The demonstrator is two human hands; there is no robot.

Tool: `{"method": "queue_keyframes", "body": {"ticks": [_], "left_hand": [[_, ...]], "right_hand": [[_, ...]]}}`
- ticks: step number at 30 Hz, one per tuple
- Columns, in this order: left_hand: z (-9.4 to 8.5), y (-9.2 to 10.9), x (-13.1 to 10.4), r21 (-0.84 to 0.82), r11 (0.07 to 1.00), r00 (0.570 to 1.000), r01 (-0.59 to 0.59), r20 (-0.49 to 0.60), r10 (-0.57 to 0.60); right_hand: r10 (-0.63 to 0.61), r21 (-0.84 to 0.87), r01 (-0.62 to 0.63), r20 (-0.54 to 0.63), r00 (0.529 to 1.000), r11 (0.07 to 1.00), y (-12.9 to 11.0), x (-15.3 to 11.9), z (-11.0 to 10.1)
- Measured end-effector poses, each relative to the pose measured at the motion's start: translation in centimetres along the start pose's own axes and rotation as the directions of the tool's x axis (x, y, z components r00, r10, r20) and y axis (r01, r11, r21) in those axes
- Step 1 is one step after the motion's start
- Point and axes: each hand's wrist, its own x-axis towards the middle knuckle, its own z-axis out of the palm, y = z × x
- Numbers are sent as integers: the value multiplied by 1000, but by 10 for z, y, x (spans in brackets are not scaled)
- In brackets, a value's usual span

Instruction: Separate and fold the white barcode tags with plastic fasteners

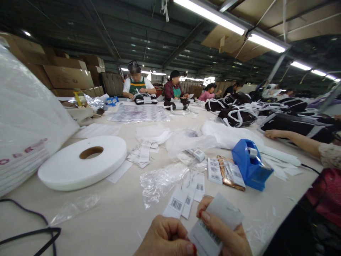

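At the bottom centre, my left hand (166, 238) has its fingers pinched at the lower left edge of a tag; what lies between the fingertips is hidden. My right hand (226, 231) holds white tags (225, 211), one printed with a barcode. Just beyond the hands, several barcode tags (177, 202) lie fanned on the table. Behind them are a clear plastic bag (157, 181) and a heap of small white tags (144, 153). A blue tape dispenser (249, 163) stands to the right, beside a barcode card (214, 170).
A large white roll (82, 160) lies at the left, near a black cable (29, 233). Black bags with white straps (237, 115) are piled at the right. Another person's arm (295, 138) reaches in there. Several people work across the table (106, 213).
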Motion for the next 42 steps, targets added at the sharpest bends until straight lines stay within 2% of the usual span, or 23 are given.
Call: {"method": "queue_keyframes", "body": {"ticks": [4,7,15,19,22,26,29,34,42], "left_hand": [[3,4,-1,8,1000,1000,-1,8,1],[4,4,-2,16,1000,998,6,56,-7],[-1,-2,1,38,999,995,19,99,-22],[-1,0,-1,72,997,999,24,38,-27],[1,1,-1,84,996,1000,24,-21,-22],[1,4,-1,120,993,997,7,-83,3],[2,5,-1,127,992,996,8,-88,3],[4,7,-1,133,991,997,9,-72,1],[6,7,-2,159,986,994,48,-109,-31]], "right_hand": [[-6,-20,7,19,1000,1000,1,1,-1],[-25,-52,27,39,999,998,2,1,-3],[-14,-145,26,82,997,989,5,5,-7],[-25,-168,41,95,995,985,2,5,-7],[34,-191,-12,115,993,981,1,4,-10],[57,-303,-14,135,989,953,2,3,-15],[79,-365,-18,153,985,931,2,3,-16],[52,-288,-24,92,994,957,3,4,-16],[21,-282,-14,19,1000,959,4,3,-15]]}}
